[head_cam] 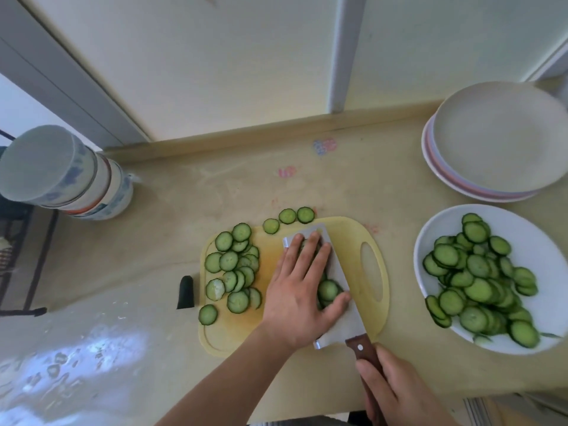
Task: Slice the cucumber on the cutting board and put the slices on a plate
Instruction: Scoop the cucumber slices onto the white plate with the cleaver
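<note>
Fingers (310, 250) of left hand (299, 290) lying straight, pressing slices (327, 289) onto cleaver (338, 278); right hand (396, 392) gripping handle. White plate (430, 250) already heaped w/ cucumber; loose slices (236, 265) waiting on cutting board (362, 238), three strays on counter (307, 186).

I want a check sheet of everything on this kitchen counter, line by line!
Surface: beige counter with faded pink and blue marks.
Job's things: yellow cutting board with loose cucumber slices; some slices lie off the board. The cleaver carries slices on its blade. The white plate at right holds a heap of slices.
Clutter: dark cucumber end left of the board; stack of bowls far left; stack of empty plates far right.
Hands: left hand presses slices onto the blade; right hand grips the wooden handle.
Cables: nothing seen.
Surroundings: pale wall behind; a window frame at left.
</note>
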{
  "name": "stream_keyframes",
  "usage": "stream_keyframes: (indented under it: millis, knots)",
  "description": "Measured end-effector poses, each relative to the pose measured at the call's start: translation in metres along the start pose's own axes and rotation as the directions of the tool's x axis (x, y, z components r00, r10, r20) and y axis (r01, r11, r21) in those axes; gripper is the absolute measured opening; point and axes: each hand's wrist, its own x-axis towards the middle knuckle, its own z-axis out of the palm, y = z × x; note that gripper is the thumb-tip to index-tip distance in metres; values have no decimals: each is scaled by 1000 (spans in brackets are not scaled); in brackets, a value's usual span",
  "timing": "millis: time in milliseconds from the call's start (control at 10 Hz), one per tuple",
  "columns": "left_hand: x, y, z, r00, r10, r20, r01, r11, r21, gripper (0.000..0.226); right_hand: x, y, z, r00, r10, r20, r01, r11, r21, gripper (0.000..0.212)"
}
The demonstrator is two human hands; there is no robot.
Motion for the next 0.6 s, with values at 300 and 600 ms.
stream_keyframes:
  millis: [300,600]
  knots:
    - [68,111,31,975,223,-12,-222,962,-158,80,158,350,80,986,-71,-153,81,995,59,120]
    - [111,212,105,924,383,8,-369,897,-245,57,-81,99,-148,908,270,-321,-235,961,146,20]
